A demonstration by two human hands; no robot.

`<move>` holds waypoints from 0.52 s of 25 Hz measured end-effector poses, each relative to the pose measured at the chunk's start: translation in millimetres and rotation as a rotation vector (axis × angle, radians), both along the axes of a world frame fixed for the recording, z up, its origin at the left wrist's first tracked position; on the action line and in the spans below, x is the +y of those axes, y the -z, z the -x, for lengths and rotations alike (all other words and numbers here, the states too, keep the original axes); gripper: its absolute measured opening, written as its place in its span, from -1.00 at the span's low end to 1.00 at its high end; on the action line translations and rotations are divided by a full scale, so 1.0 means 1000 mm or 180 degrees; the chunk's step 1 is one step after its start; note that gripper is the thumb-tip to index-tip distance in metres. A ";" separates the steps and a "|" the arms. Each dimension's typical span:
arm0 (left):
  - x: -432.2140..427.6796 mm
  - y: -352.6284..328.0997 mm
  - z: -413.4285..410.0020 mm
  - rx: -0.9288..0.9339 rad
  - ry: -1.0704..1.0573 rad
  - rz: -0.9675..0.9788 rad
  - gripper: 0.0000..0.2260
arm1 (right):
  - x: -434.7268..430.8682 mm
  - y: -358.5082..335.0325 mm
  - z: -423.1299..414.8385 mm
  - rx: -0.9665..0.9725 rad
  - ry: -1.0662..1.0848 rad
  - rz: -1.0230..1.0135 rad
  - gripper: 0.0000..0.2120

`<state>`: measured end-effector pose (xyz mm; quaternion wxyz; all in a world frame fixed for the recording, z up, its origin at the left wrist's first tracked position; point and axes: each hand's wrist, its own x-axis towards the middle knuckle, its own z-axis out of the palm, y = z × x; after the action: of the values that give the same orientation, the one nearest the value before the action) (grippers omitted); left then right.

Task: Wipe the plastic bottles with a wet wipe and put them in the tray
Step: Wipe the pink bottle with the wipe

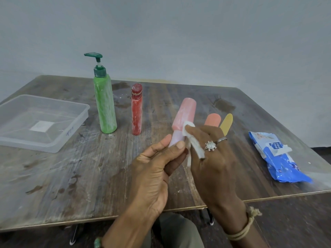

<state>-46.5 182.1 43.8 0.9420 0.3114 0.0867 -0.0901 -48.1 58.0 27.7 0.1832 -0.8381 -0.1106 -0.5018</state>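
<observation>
pink bottle (pixel 184 113) held above the desk (pixel 71 176), a wet wipe (pixel 196 145) against its side.
the left hand (pixel 155 169) pinches the bottle's pale cap end between thumb and fingers; the right hand (pixel 213 158) (two rings on it) curls round the white wipe and presses it to the bottle. a green pump bottle (pixel 104 108) and a red bottle (pixel 136 111) stand upright beside the clear tray (pixel 53 145) at left; an orange bottle (pixel 212 119) and a yellow bottle (pixel 227 124) show behind the right hand; a blue wipes pack (pixel 279 161) lies at right.

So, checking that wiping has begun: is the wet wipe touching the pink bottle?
Touching. The head view shows the right hand pressing the wet wipe against the side of the pink bottle, with no gap between them.
</observation>
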 end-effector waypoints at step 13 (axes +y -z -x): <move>0.005 -0.003 -0.001 -0.0153 0.0002 -0.0289 -0.63 | 0.002 0.003 0.001 0.0027 -0.0048 -0.0052 -0.70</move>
<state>-45.4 187.0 47.3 0.9287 0.3559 0.0679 -0.0789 -49.3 60.2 24.8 0.1942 -0.8379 -0.1121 -0.4977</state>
